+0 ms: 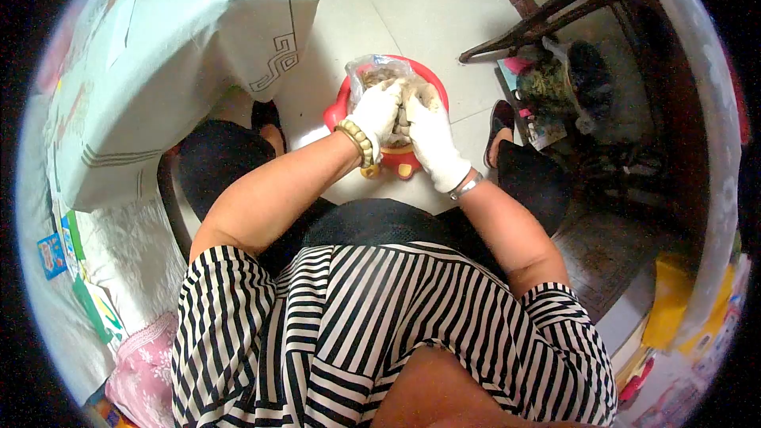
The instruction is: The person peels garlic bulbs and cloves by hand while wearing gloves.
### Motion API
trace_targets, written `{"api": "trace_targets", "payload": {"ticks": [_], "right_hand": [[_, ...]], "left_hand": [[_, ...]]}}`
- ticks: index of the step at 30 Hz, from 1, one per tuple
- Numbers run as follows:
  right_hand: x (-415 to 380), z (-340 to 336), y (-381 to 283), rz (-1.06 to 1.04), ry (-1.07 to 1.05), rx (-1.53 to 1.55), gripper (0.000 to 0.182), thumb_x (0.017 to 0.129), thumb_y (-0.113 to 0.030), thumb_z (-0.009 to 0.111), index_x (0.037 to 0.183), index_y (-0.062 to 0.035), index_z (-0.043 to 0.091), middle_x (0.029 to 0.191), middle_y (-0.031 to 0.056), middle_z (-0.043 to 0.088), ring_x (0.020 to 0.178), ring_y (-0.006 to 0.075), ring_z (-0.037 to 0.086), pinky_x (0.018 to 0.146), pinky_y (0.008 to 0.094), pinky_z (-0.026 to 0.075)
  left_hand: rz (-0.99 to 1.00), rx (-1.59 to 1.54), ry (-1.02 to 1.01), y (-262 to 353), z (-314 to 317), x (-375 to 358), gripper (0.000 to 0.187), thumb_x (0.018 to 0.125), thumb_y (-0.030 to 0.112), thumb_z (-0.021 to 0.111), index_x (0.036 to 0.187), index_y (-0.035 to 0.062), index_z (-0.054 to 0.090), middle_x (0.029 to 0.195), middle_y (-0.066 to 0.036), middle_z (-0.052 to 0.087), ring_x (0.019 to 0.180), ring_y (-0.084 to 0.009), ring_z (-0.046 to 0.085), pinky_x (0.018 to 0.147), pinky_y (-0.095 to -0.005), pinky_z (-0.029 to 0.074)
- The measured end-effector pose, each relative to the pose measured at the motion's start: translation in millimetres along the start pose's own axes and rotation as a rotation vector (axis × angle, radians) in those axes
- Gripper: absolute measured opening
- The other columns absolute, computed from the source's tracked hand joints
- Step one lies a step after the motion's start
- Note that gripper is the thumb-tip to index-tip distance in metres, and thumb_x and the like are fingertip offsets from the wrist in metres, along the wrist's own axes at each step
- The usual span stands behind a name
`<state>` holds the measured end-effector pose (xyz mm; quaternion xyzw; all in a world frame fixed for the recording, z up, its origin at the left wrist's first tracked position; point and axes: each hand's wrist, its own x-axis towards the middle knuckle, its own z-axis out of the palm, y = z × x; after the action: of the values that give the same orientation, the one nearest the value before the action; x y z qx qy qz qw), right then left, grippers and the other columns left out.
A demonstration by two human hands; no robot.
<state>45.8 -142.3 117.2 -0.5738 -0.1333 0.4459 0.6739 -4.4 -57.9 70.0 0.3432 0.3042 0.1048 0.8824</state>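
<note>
My left hand (376, 117), in a white glove, reaches over a red plastic container (438, 78) on the floor between my feet. My right hand (433, 133), gloved the same way with soiled fingertips, is beside it. The fingers of both hands are bent and closed close together; what they hold is too small and covered to make out. Under and around them are brownish-grey lumpy pieces (401, 120) that I cannot name. A clear plastic bag (361, 73) with brown pieces in it sits at the container's far left side. Yellow parts show at the container's near edge.
A table with a pale cloth (182, 55) stands on the left, its corner hanging near my left foot. On the right are a dark wooden chair (547, 12) and a low shelf area with plastic bags (583, 71). Pale tiles (412, 4) cover the floor.
</note>
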Motion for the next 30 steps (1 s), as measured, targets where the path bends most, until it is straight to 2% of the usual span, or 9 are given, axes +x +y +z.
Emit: {"api": "trace_targets", "payload": {"ticks": [4,7,10,13,15,17,22,24,30], "right_hand": [[1,-1,9,0.023,0.041,-0.038,0.03,0.093,-0.018,0.045,0.121,-0.0048,0.041,0.098,0.0055,0.057,0.077,0.011,0.06,0.059,0.0218,0.051],[7,-10,3,0.094,0.005,-0.022,0.026,0.094,-0.018,0.045,0.116,-0.0051,0.043,0.089,0.004,0.059,0.068,0.0103,0.06,0.055,0.021,0.051],[14,-20,3,0.157,0.017,0.155,0.021,0.094,-0.02,0.045,0.109,-0.0053,0.048,0.08,0.0033,0.059,0.063,0.0111,0.059,0.054,0.0227,0.051],[15,-29,2,0.19,-0.038,0.261,0.02,0.095,-0.022,0.043,0.105,-0.0059,0.05,0.08,0.0041,0.058,0.063,0.0134,0.058,0.056,0.0255,0.051],[16,-32,0,0.217,-0.029,0.294,0.021,0.095,-0.023,0.043,0.101,-0.0054,0.051,0.079,0.0054,0.058,0.063,0.0151,0.058,0.057,0.0274,0.052],[17,-33,0,0.203,-0.031,0.34,0.018,0.094,-0.022,0.042,0.099,-0.0078,0.052,0.073,0.0074,0.059,0.054,0.0162,0.058,0.048,0.0286,0.052],[17,-33,-6,0.202,0.002,0.35,0.019,0.094,-0.02,0.042,0.101,-0.0056,0.053,0.082,0.0083,0.06,0.061,0.0179,0.06,0.051,0.0309,0.054],[17,-31,-8,0.219,-0.009,0.335,0.02,0.094,-0.019,0.042,0.102,-0.005,0.053,0.086,0.0085,0.06,0.064,0.0184,0.061,0.053,0.0317,0.055],[19,-30,-7,0.232,0.019,0.37,0.024,0.094,-0.021,0.044,0.109,-0.0049,0.052,0.093,0.0094,0.062,0.075,0.0184,0.064,0.065,0.0329,0.056]], "left_hand": [[-0.165,-0.223,0.064,1,1,3,0.025,0.093,0.028,0.041,0.102,0.0101,0.056,0.09,-0.006,0.062,0.075,-0.0177,0.062,0.063,-0.0308,0.053],[-0.194,-0.056,0.051,8,0,1,0.029,0.094,0.038,0.037,0.096,0.0132,0.051,0.071,-0.007,0.059,0.054,-0.0191,0.058,0.049,-0.0338,0.05],[-0.19,-0.132,-0.149,12,-6,4,0.025,0.095,0.032,0.037,0.089,0.0115,0.05,0.069,-0.004,0.056,0.049,-0.0163,0.052,0.042,-0.029,0.045],[-0.157,-0.125,-0.073,15,7,-2,0.022,0.096,0.029,0.038,0.087,0.0119,0.048,0.065,-0.003,0.053,0.048,-0.0148,0.049,0.042,-0.0284,0.044],[-0.141,-0.089,-0.121,15,1,-1,0.019,0.096,0.027,0.038,0.092,0.011,0.048,0.069,-0.004,0.055,0.052,-0.0159,0.053,0.046,-0.0295,0.048],[-0.114,-0.073,-0.116,14,2,-1,0.02,0.096,0.026,0.039,0.098,0.0095,0.049,0.076,-0.006,0.057,0.059,-0.0172,0.057,0.053,-0.0311,0.052],[-0.141,-0.11,-0.183,21,2,-8,0.019,0.096,0.02,0.035,0.104,0.0074,0.048,0.079,-0.007,0.057,0.06,-0.017,0.06,0.053,-0.0323,0.055],[-0.154,-0.159,-0.276,20,-4,-6,0.029,0.096,0.018,0.036,0.124,0.0112,0.043,0.092,-0.007,0.057,0.073,-0.019,0.06,0.065,-0.0349,0.054],[-0.139,-0.139,-0.245,20,-5,-7,0.029,0.096,0.018,0.036,0.123,0.0099,0.043,0.094,-0.009,0.058,0.074,-0.021,0.061,0.067,-0.036,0.054]]}}
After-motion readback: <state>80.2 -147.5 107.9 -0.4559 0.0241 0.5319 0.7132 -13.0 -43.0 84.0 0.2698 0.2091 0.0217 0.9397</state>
